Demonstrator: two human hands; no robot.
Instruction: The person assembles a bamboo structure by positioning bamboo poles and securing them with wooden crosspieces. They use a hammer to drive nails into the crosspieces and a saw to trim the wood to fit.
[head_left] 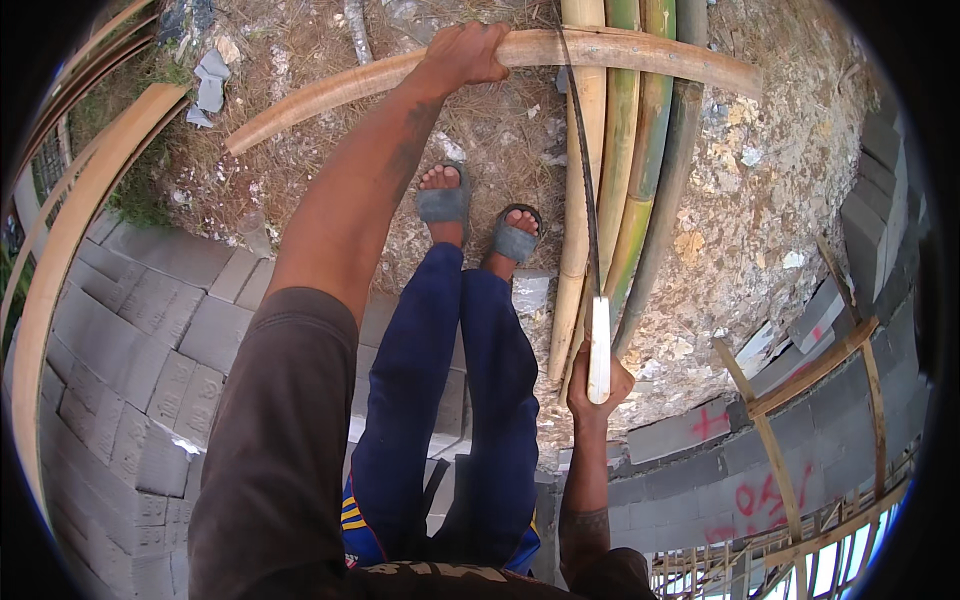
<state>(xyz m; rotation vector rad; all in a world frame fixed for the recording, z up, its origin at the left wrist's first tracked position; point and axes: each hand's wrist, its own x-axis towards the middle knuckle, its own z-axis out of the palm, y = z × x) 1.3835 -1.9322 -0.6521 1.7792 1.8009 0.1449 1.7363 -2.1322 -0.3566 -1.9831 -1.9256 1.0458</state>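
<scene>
Holding saw [592, 215], left hand [465, 55] clasping plank [535, 48]

The left arm [340, 220] stretches far forward, nearly straight, and the left hand [466, 55] at its end is clenched, its back facing up. The right forearm [585, 480] points forward too but reaches less far; the right hand [617, 381] is curled into a grip, its wrist [590, 420] roughly in line.

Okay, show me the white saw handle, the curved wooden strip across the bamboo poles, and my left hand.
White saw handle [599, 350]: head view, midway along it.
Wooden strip [535, 48]: head view, on its broad face.
Left hand [465, 55]: head view, on its back.
</scene>
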